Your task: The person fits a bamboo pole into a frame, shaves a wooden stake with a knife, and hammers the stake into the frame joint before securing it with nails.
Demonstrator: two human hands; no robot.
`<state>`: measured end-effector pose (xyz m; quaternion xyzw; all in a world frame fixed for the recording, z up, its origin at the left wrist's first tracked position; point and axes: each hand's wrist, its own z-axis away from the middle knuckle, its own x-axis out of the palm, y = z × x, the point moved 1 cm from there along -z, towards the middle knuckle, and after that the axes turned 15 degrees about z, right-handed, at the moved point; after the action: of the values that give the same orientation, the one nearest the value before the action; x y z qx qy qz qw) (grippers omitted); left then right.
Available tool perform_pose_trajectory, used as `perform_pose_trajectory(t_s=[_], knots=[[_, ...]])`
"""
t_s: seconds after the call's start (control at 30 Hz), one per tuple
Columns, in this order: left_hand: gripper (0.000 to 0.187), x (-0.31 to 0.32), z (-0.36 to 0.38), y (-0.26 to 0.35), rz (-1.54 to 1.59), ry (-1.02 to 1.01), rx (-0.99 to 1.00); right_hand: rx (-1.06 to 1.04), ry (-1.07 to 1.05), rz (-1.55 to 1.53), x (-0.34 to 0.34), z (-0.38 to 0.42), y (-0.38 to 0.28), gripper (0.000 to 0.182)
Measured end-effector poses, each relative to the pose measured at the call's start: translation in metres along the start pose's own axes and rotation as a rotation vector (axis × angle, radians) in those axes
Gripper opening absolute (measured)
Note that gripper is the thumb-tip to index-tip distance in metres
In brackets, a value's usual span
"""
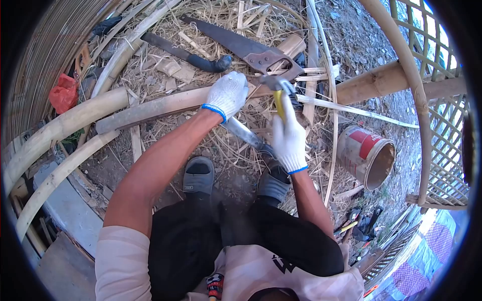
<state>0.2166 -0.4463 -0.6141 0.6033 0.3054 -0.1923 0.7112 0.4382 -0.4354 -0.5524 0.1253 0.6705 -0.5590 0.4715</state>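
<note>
Hammer (277, 93) in right hand (288, 140) grip – left hand (228, 93) clasps bamboo strip (165, 106)

We count one saw (241, 47), one hammer (278, 95) and one can (365, 156). We see two gloves (228, 94) and two sandals (199, 175).

I could read no text anywhere; the red-and-white label on the rusty metal can (365, 156) stayed illegible to me.

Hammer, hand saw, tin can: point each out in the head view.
hammer (279, 102): head view, on its yellow handle above the right hand.
hand saw (232, 42): head view, mid-blade.
tin can (362, 145): head view, red label on its side.
</note>
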Motion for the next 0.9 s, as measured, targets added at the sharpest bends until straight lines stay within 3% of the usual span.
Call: perform_pose_trajectory(t_s=[0.07,0.2,0.33,0.37,0.4,0.47,0.67,0.77,0.83,0.9], knots=[[0.018,0.0,0.005,0.0,-0.038,0.014,0.068,0.07,0.065,0.0,-0.002,0.003,-0.001,0.055],[0.016,-0.001,0.006,0.002,-0.06,0.025,0.053,0.249,-0.116,-0.102,-0.011,0.005,0.006,0.044],[0.014,0.001,0.009,-0.004,0.038,0.058,0.077,0.241,-0.069,-0.461,-0.022,0.019,-0.005,0.057],[0.014,0.0,0.011,-0.006,0.063,0.072,0.088,0.35,-0.139,-0.623,-0.026,0.026,-0.014,0.063],[0.015,0.0,0.011,-0.006,0.088,0.088,0.101,0.399,-0.227,-0.527,-0.023,0.034,-0.003,0.055],[0.017,0.0,0.013,-0.006,0.096,0.115,0.112,0.283,-0.127,-0.031,0.009,0.057,0.043,0.045],[0.019,-0.003,0.018,-0.007,0.12,0.125,0.071,0.294,-0.087,-0.048,-0.013,0.07,0.031,0.042],[0.018,-0.003,0.016,-0.004,0.141,0.131,0.053,0.387,-0.17,-0.311,-0.015,0.068,0.026,0.048],[0.017,-0.004,0.013,-0.003,0.156,0.131,0.059,0.16,-0.078,-0.097,0.001,0.071,0.046,0.05],[0.016,-0.005,0.014,-0.003,0.178,0.113,0.058,0.11,-0.09,-0.017,0.003,0.07,0.049,0.047]])
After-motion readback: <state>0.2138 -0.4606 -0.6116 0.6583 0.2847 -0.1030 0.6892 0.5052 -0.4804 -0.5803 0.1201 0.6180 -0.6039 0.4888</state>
